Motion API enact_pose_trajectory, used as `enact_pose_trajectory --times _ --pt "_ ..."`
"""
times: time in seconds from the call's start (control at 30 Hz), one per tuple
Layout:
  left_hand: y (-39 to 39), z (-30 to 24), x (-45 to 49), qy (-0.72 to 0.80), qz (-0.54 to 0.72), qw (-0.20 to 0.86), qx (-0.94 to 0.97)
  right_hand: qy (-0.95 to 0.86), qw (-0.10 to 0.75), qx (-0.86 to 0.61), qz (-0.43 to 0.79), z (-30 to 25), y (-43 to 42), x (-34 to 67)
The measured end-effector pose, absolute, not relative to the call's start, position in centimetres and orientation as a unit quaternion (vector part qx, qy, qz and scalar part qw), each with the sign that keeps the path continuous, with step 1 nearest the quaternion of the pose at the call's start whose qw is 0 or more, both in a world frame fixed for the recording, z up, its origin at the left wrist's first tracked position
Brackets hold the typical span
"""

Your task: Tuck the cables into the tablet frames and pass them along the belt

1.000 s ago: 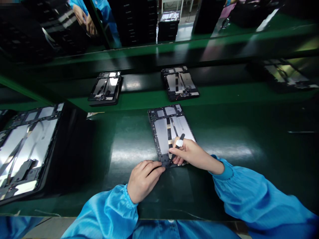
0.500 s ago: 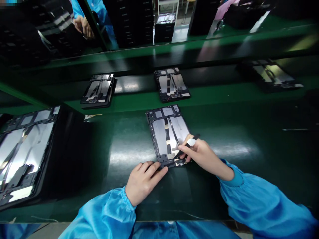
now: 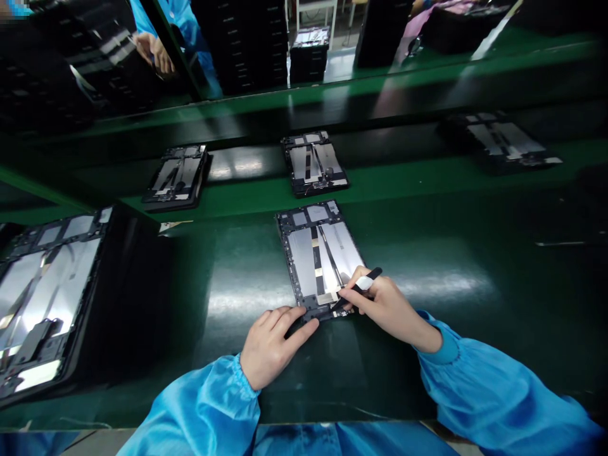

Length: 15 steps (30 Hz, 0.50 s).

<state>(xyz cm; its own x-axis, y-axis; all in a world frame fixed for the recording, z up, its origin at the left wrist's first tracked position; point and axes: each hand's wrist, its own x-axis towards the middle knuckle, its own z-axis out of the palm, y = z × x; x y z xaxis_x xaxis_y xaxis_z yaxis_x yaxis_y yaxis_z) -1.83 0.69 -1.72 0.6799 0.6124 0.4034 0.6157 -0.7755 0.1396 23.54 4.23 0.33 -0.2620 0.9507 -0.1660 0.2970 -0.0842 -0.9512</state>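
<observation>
An opened tablet chassis (image 3: pixel 319 253) with silver plates and a dark flex strip lies on the green mat in front of me. My left hand (image 3: pixel 272 344) rests at its near left corner, fingers stretched flat and pressing on the frame's edge. My right hand (image 3: pixel 387 305), a white cot on one finger, is closed round a thin black stylus-like tool (image 3: pixel 358 288). The tool's tip touches the chassis near its lower right corner.
Two more open chassis (image 3: pixel 176 176) (image 3: pixel 314 163) lie on the green belt beyond, and a third (image 3: pixel 502 140) at the right. A larger chassis (image 3: pixel 42 297) sits at the left on a dark stack. Another person's hands (image 3: pixel 151 52) work at the far left.
My right hand has slid from the chassis's lower middle to its lower right corner, tilting the tool flatter. The belt's chassis have drifted left. My left hand has stayed put.
</observation>
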Motion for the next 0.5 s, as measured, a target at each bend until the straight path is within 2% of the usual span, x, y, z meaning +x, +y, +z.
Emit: enact_pose_trajectory --times 0.5 --pt "0.3 -1.5 -0.6 -0.356 -0.160 0.037 -0.920 -0.613 0.306 -0.529 0.501 0.4 4.3 23.5"
